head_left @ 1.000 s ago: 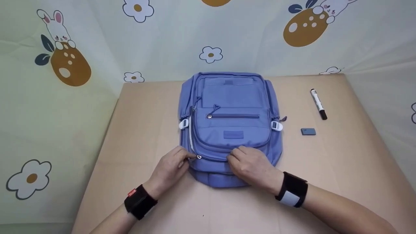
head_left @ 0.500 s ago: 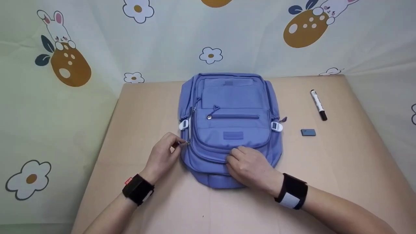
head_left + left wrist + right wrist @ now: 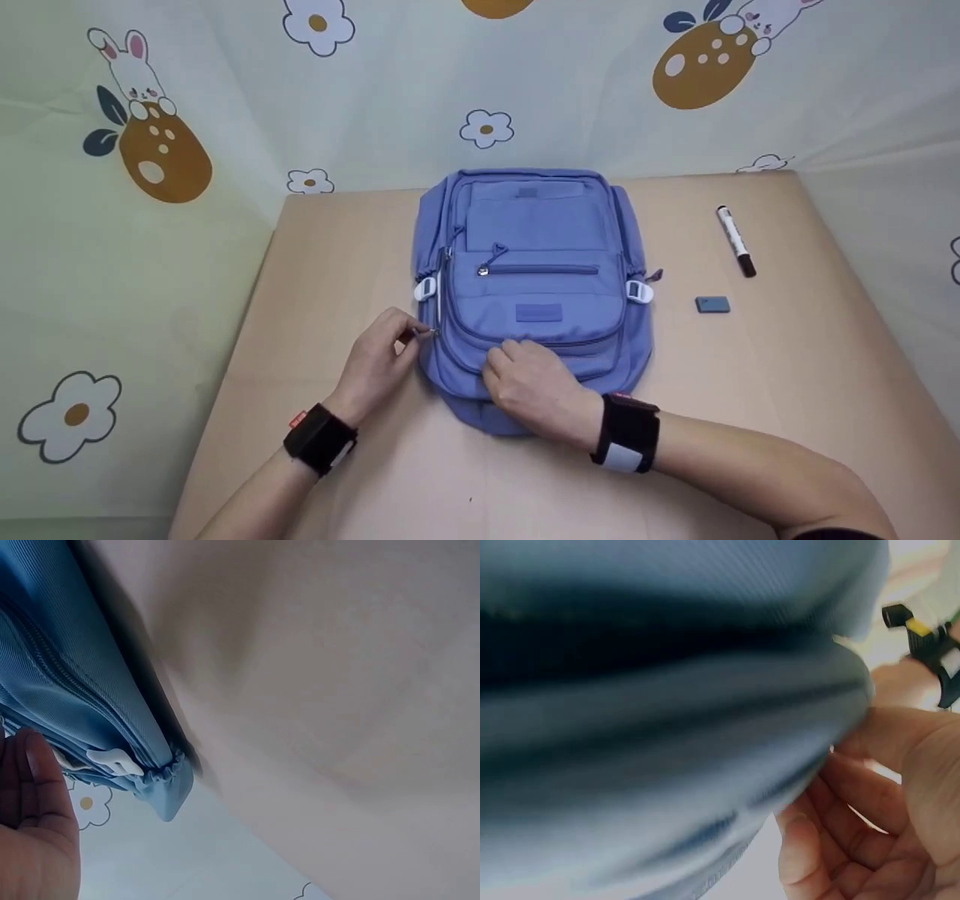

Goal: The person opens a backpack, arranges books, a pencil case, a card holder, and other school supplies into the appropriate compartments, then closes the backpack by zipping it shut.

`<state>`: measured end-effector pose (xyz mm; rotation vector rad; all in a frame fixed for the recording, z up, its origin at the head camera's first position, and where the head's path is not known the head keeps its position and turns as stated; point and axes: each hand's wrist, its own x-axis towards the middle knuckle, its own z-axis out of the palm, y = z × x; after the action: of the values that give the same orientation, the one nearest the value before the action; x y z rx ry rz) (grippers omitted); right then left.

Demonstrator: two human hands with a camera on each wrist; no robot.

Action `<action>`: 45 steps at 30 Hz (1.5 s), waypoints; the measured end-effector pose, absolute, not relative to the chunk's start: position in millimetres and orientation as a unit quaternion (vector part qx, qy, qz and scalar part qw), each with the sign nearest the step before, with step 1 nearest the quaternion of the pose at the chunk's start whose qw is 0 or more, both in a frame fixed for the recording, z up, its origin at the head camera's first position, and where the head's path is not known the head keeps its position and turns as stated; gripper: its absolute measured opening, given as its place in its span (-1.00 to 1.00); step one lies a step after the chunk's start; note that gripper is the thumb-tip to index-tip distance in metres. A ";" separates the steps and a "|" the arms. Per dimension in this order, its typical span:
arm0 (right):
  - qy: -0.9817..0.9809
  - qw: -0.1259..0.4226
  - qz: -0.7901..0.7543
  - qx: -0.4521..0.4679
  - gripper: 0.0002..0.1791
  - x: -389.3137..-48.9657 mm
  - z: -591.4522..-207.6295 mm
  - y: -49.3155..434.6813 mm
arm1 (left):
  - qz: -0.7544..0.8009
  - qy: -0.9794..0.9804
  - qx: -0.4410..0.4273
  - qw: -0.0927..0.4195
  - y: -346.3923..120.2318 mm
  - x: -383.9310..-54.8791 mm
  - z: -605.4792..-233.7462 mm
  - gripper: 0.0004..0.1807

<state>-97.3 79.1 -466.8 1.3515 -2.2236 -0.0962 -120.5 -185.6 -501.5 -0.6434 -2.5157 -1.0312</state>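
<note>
A blue backpack (image 3: 540,225) lies on the tabletop, front face up. At its lower left side my left hand (image 3: 379,360) pinches a zipper pull (image 3: 433,331) between thumb and finger. Above that pull, a narrow pale gap shows along the zipper, up past the white side buckle (image 3: 425,290). My right hand (image 3: 532,390) has its fingers curled on the fabric by the zipper at the lower front, and it hides part of that seam. In the right wrist view the fingers (image 3: 862,795) hold the bag's edge. In the left wrist view the left hand (image 3: 34,817) shows only partly.
A white marker (image 3: 735,241) with black ends lies to the right of the bag. Nearer me is a small blue-grey block (image 3: 712,304). The tan tabletop (image 3: 315,262) meets patterned cloth walls (image 3: 390,97) at the back and sides.
My left hand moved up and left with the zipper pull, then stayed there, and the gap in the zipper became shorter. My right hand slid left along the bag's lower front.
</note>
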 end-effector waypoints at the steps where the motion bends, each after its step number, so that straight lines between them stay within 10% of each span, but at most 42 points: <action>1: -0.823 0.267 -0.038 0.500 -0.87 -97.3 -467.7 79.3 | -0.363 -0.888 -0.227 0.171 -185.1 -121.6 -501.0 -0.76; 45: -0.822 0.255 -0.006 0.510 -0.84 -100.8 -468.8 82.6 | -0.366 -0.919 -0.076 0.121 -176.4 -247.6 -500.1 -0.93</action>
<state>-100.8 82.6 -468.8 1.3841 -2.2317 -0.0151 -247.6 -176.4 -500.1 -0.2221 -2.6851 -1.0699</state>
